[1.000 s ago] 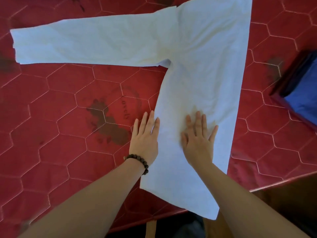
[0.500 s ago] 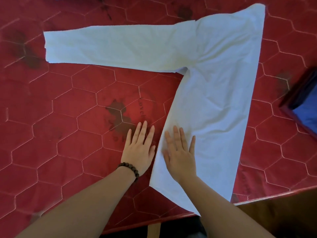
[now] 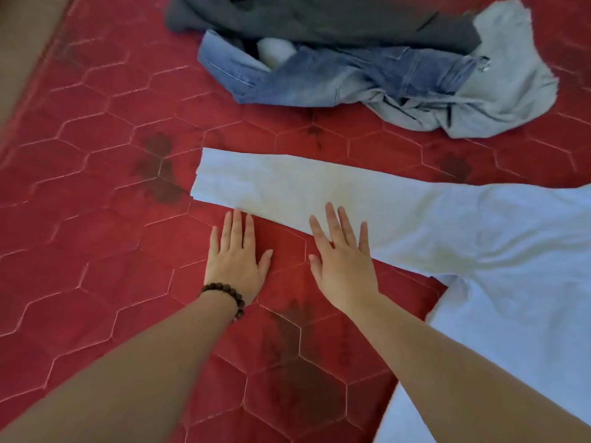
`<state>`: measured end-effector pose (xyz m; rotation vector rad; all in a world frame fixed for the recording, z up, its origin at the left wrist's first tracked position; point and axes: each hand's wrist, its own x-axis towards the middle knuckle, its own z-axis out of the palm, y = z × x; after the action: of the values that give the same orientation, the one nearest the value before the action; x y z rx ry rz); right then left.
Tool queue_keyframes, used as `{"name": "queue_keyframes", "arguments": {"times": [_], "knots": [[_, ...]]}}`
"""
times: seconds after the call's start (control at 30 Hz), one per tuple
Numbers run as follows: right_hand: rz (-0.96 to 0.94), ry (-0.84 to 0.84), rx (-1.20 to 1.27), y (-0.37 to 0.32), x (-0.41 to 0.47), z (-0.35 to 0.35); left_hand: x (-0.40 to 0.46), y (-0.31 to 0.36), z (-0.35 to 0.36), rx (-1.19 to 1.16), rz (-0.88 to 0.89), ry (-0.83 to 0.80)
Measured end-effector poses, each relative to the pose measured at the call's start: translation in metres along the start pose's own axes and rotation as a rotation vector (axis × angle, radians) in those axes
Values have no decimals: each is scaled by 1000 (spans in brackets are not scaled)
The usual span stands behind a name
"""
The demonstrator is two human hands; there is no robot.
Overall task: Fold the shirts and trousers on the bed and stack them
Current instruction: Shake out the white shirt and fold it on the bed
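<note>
The white shirt (image 3: 463,238) is spread flat on the red mattress (image 3: 96,235), folded lengthwise so that its sleeve (image 3: 287,187) is stretched out sideways from the body, probably so it can be turned back over the body next. The right hand (image 3: 343,266) is laid flat with fingers straight and slightly spread, the fingertips resting on the sleeve's near edge while the palm lies on the mattress just beside the shirt; nothing is gripped. The left hand (image 3: 235,260), marked by a bead bracelet (image 3: 228,294) at the wrist, is pressed flat on the mattress beside the sleeve, fingers straight and close together, only the tips reaching the sleeve's edge. Both hands seem placed for smoothing or for taking up the sleeve. Beyond the shirt, well apart from it, an unfolded heap is left: jeans (image 3: 335,75), a dark garment (image 3: 303,20) and a grey garment (image 3: 505,87). No stack is shown, so the task is judged to be at an early stage.
</note>
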<state>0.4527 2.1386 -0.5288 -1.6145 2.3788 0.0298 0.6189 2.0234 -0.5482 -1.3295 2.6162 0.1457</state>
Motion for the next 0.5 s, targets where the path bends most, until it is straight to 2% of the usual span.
{"name": "queue_keyframes", "arguments": {"times": [0.07,0.3,0.43,0.5], "knots": [[-60,0,-11,-14,42,-6,27,-12,1,-62,-46,5],[-207,-54,25,-62,171,-26,41,-24,20,-94,-6,113],[-207,-52,8,-88,219,-41,42,-24,19,-135,3,141],[-169,-122,28,-96,234,-47,41,-23,18,-137,3,137]]}}
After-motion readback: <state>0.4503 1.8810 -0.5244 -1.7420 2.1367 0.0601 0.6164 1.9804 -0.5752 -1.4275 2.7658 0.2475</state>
